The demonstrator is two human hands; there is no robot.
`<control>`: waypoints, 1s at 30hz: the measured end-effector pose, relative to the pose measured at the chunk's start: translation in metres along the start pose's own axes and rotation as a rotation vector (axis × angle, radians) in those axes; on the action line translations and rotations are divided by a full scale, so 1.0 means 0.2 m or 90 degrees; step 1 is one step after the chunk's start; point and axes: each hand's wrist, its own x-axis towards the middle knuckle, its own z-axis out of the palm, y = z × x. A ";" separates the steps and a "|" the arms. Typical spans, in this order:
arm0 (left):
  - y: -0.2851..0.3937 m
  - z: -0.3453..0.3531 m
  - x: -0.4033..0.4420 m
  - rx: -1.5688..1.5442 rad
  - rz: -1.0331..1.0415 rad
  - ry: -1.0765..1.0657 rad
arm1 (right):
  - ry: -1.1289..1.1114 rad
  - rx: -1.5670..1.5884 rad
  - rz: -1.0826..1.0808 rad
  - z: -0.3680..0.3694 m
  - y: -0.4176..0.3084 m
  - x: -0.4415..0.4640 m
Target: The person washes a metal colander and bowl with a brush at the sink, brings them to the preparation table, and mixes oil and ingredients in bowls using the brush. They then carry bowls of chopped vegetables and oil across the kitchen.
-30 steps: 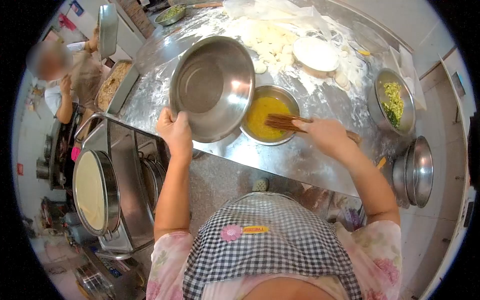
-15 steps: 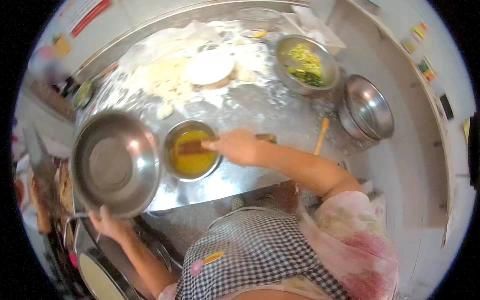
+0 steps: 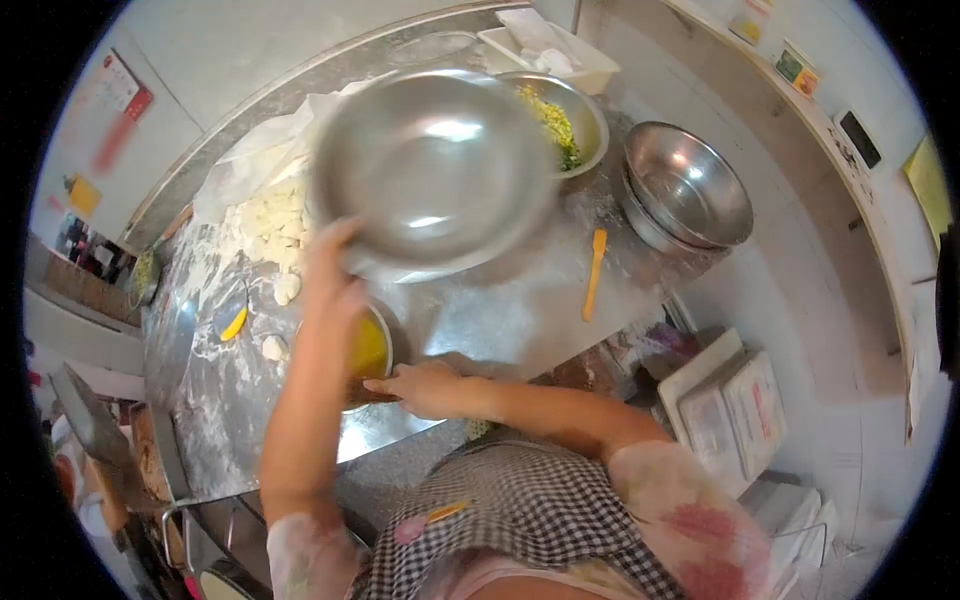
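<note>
My left hand (image 3: 340, 275) is closed on the near left rim of a large steel bowl (image 3: 435, 165), which it holds up over the floured table (image 3: 480, 315). The bowl is blurred by motion and hides part of the dough pieces (image 3: 272, 225) and of the bowl with chopped greens and yellow bits (image 3: 552, 125). Below it, my right hand (image 3: 425, 390) grips a brown bristle whisk (image 3: 368, 392) at the smaller bowl of yellow liquid (image 3: 369, 350). My left forearm covers that bowl's left side.
Stacked steel bowls (image 3: 690, 190) stand at the table's right. A yellow-handled tool (image 3: 594, 275) lies nearer me. A scraper with a yellow handle (image 3: 234, 323) lies at left. At far left, a co-worker's arm is beside a metal tray (image 3: 88, 410). White containers (image 3: 725, 405) are at lower right.
The view has turned rightward. My left hand has carried the large bowl from the left, up and across the table. My right hand keeps the whisk at the yellow liquid.
</note>
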 end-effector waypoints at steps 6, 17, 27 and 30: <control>0.93 0.98 0.45 -0.917 -0.495 -0.120 | 0.170 0.249 -0.213 0.14 0.14 -0.05; 1.26 1.54 0.48 -0.750 -0.555 -0.305 | -0.069 -0.028 -0.129 -0.32 0.05 -0.15; 0.28 -0.02 0.59 -0.548 -0.375 -0.025 | -0.090 -0.195 -0.080 -0.40 0.09 0.07; -0.06 -0.45 0.37 -0.540 -0.445 0.206 | -0.156 -0.212 0.005 -0.41 0.14 0.07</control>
